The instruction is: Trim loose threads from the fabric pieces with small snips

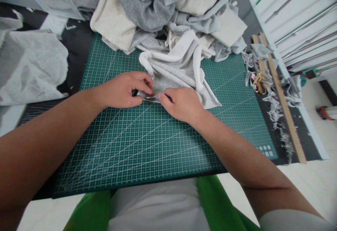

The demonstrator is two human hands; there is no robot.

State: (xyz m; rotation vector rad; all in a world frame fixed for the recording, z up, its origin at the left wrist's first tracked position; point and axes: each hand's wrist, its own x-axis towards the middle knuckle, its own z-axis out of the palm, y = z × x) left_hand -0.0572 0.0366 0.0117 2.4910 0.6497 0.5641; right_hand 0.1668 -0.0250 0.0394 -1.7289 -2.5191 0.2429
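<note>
Two hands meet at the mat's [158, 143] middle, on the near edge of a grey cloth [175, 71]. Our left hand [123, 90] pinches that edge, thumb under and fingers curled over it. Between the hands lies a thin metal tool [150, 99], perhaps a blade or snips; we cannot tell which. Our right hand [181, 103] is closed around its right end and presses the cloth down.

We judge the cloth light, soft and floppy, likely stretchy, so it is best held flat near the edge. It is pale grey, crumpled, with white rolled bands. Farther off sits a pile [171, 10]; at right a ruler [281, 97].
</note>
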